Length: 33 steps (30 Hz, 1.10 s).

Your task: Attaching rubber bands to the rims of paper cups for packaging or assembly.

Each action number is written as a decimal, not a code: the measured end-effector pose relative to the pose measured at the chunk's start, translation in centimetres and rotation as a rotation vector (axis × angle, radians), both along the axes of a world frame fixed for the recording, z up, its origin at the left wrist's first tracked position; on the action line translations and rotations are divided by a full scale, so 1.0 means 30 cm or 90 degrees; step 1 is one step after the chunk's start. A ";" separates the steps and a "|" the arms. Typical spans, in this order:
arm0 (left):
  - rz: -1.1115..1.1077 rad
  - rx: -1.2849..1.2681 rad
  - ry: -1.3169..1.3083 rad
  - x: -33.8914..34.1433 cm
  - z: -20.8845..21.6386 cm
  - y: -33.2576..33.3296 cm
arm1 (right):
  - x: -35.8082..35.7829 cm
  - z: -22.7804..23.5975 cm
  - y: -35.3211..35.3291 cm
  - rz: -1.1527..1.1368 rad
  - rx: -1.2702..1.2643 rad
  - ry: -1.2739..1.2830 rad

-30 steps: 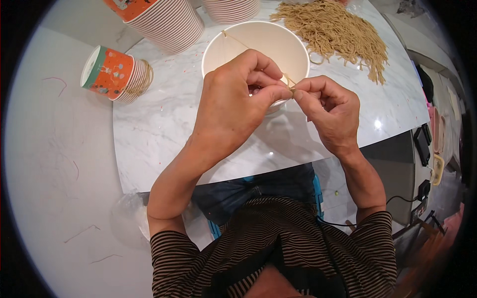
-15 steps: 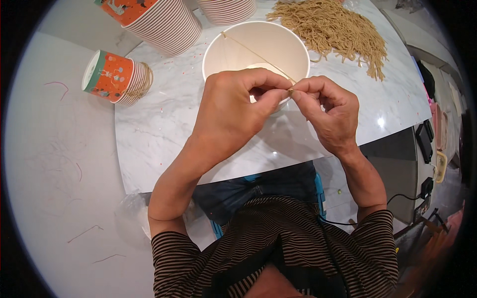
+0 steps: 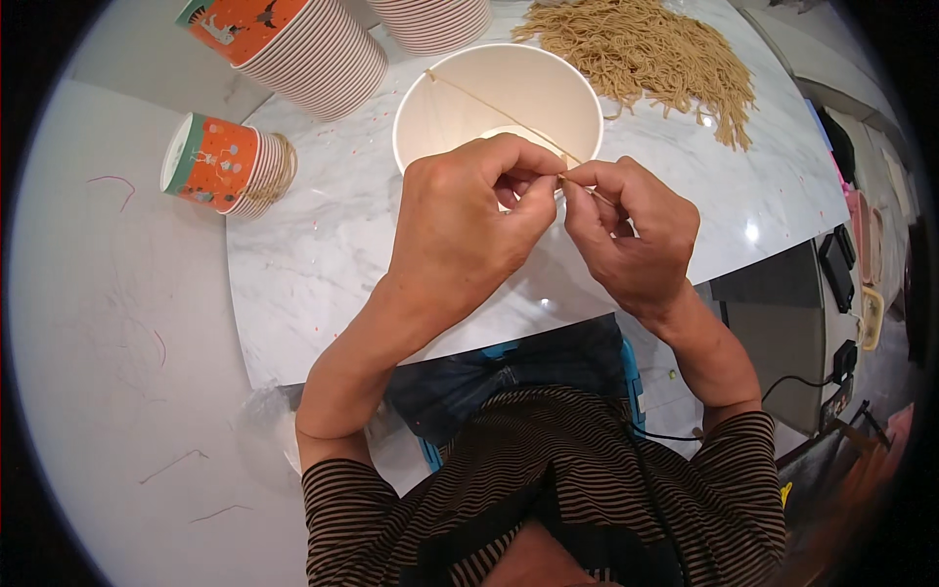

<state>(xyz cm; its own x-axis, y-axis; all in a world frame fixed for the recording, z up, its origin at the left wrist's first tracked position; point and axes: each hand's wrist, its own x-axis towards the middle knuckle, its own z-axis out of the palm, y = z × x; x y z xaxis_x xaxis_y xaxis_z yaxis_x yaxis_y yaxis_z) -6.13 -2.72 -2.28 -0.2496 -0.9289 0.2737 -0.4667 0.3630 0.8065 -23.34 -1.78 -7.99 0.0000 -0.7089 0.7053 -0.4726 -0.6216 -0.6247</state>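
My left hand (image 3: 465,225) and my right hand (image 3: 636,235) meet fingertip to fingertip just in front of a white paper cup (image 3: 430,117) that stands upright on the marble table (image 3: 313,254). Both pinch a thin tan string (image 3: 489,101). The string runs from my fingers up and left across the cup's open mouth to its far rim. The cup's inside looks bare apart from the string.
A heap of tan strings (image 3: 646,54) lies at the table's far right. A stack of orange patterned cups (image 3: 293,44) lies on its side at far left, with a shorter stack (image 3: 220,161) nearer the table's left edge and another stack (image 3: 430,18) at the back. Dark devices and cables lie on the floor at right.
Both hands stayed together at the cup's near rim, still pinching the string; fingers shifted slightly.
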 end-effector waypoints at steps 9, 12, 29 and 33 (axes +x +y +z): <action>-0.009 0.026 -0.004 0.016 0.004 -0.004 | 0.008 0.005 0.003 -0.044 0.009 0.045; -0.034 0.026 0.002 0.024 0.008 -0.008 | 0.008 -0.010 -0.003 0.003 0.009 -0.023; -0.026 -0.110 -0.014 0.013 -0.025 -0.017 | 0.007 -0.013 0.005 -0.001 0.009 0.004; -0.022 -0.114 -0.001 0.010 -0.033 -0.020 | 0.008 -0.015 0.002 -0.002 0.002 -0.003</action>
<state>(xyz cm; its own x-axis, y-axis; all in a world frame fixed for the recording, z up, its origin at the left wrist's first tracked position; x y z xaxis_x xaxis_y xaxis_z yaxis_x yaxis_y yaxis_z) -5.83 -3.32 -3.25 -0.2811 -0.8564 0.4330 -0.4530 0.5162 0.7269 -23.10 -1.73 -8.46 -0.0060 -0.7108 0.7034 -0.4711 -0.6185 -0.6290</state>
